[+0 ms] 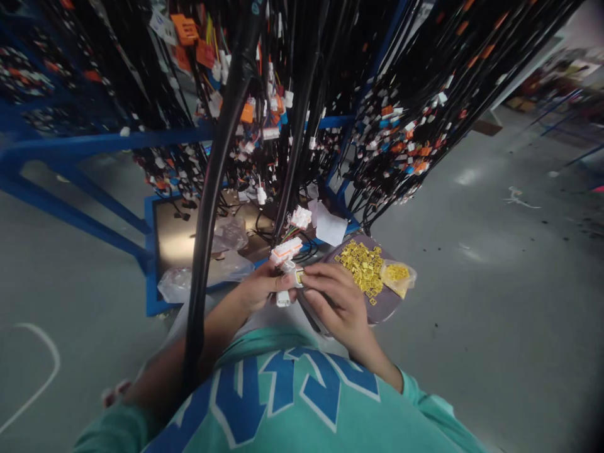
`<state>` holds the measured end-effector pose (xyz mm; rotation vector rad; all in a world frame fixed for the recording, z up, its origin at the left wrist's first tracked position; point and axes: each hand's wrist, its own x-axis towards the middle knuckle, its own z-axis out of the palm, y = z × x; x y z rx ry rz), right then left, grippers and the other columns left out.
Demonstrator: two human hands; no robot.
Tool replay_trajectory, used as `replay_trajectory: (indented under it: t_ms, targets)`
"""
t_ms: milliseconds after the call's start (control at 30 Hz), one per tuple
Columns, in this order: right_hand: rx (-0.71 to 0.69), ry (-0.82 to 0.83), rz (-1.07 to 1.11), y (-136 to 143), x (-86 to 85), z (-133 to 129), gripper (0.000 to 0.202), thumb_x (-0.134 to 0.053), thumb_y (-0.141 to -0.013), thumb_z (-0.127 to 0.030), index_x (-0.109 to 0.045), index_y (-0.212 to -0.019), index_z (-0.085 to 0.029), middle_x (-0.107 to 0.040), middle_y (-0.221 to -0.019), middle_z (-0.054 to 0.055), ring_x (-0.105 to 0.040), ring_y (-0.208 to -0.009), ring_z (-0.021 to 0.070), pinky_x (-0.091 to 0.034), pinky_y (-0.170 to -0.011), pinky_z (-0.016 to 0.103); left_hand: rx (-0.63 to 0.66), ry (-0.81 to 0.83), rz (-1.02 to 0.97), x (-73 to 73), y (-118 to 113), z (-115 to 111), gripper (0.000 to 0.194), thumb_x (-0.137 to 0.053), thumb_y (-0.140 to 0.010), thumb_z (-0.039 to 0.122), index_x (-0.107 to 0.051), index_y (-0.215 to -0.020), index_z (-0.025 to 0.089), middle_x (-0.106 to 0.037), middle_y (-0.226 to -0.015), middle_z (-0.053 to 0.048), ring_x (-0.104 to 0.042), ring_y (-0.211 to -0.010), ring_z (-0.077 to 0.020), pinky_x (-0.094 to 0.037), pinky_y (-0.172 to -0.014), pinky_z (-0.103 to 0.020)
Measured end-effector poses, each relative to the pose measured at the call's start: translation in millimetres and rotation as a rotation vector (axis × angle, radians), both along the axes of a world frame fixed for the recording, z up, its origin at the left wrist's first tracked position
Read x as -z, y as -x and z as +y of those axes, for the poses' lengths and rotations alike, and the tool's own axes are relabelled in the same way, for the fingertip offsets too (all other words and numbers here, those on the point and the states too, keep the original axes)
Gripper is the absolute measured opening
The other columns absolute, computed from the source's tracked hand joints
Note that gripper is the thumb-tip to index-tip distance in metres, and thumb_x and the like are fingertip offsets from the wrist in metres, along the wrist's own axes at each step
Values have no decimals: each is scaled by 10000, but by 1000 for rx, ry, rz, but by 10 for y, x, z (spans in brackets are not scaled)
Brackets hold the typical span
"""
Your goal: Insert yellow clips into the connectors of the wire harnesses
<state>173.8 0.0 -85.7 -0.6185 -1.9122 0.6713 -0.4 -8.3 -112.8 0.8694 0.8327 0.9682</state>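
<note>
Connector, white [297,271], with a yellow piece [299,278] at its face, is low centre on my head feed, between the two hands, over the lap. Left hand [258,288] has its fingers wrapped around it, thumb on top, so I read that as gripping. Right hand [340,296] has bent fingers with the tips up against the yellow end; can't tell from here whether they pinch anything. Second white connector [283,298] pokes out below the left thumb. Orange-striped connector [286,250] is just beyond the left fingers, and a white plug [301,218] on coloured wires is past that. I've got a thick black cable [214,170] crossing over the left forearm. Right of the right hand: dark seat [377,314] carrying a yellow pile [359,267] and a plastic bag [411,277] of more yellow bits. Blue rack [106,148] ahead, loaded with hanging harnesses [406,135].
</note>
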Motion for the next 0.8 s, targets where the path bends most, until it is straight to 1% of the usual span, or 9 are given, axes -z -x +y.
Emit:
replay_trajectory:
  t_ms: [67, 167, 267, 367, 467, 567, 633, 700, 800]
  targets:
    - [-7, 72, 30, -3, 35, -15, 213, -589, -820, -196, -684, -981, -296, -670, -997, 36, -620, -909, 181, -491, -804, 376, 9, -11, -6, -12, 14, 1, 577, -757, -500, 632, -564, -723, 137, -557, -513, 9, -436, -394, -73, -261, -368, -198]
    - [-11, 313, 168, 17, 96, -8, 182, -602, -825, -295, -676, -992, -304, -643, -997, 35, -602, -905, 175, -494, -791, 349, 40, -54, 10, -51, 22, -4, 591, -746, -505, 647, -565, -734, 133, -560, -499, 5, -426, -378, -75, -264, -357, -198]
    - [-128, 569, 261, 63, 134, 33, 232, -656, -779, -387, -667, -997, -308, -616, -993, 25, -591, -876, 163, -490, -765, 324, 70, -96, 66, -97, 14, -11, 572, -730, -531, 649, -575, -683, 120, -557, -497, -6, -413, -381, -68, -256, -360, -195]
    - [-228, 742, 259, 105, 128, 73, 205, -715, -719, -402, -694, -883, -281, -605, -965, 19, -581, -914, 167, -471, -821, 334, 91, -118, 120, -123, 7, -17, 551, -723, -544, 645, -574, -616, 119, -541, -482, -7, -433, -407, -83, -283, -386, -206]
    - [-232, 810, 292, 134, 107, 92, 178, -757, -669, -389, -702, -773, -256, -603, -908, 16, -576, -904, 164, -459, -859, 345, 92, -149, 177, -111, 15, -17, 531, -709, -559, 637, -580, -592, 123, -524, -461, -4, -414, -398, -86, -277, -391, -221]
    - [-207, 819, 347, 164, 114, 97, 166, -781, -640, -362, -702, -727, -245, -603, -873, 13, -575, -877, 154, -470, -839, 332, 62, -188, 218, -87, 20, -14, 509, -681, -605, 617, -569, -548, 124, -500, -448, -8, -380, -387, -79, -259, -393, -228]
    - [-194, 836, 391, 184, 142, 102, 147, -781, -640, -338, -701, -719, -244, -602, -867, 9, -579, -836, 140, -493, -772, 300, 31, -223, 252, -89, 21, -9, 503, -660, -639, 607, -555, -518, 130, -497, -455, -13, -398, -413, -88, -275, -417, -228]
    - [-202, 868, 426, 196, 179, 113, 132, -777, -645, -321, -695, -713, -243, -596, -858, 4, -581, -794, 128, -509, -668, 258, 10, -265, 311, -106, 26, -4, 498, -643, -667, 594, -544, -500, 136, -499, -467, -17, -423, -448, -99, -296, -445, -227]
    - [-295, 966, 434, 179, 222, 150, 162, -782, -632, -337, -686, -720, -239, -579, -894, 1, -577, -735, 114, -502, -524, 211, 58, -296, 361, -134, 44, -1, 501, -614, -688, 606, -560, -509, 141, -530, -501, -37, -455, -477, -116, -316, -462, -232]
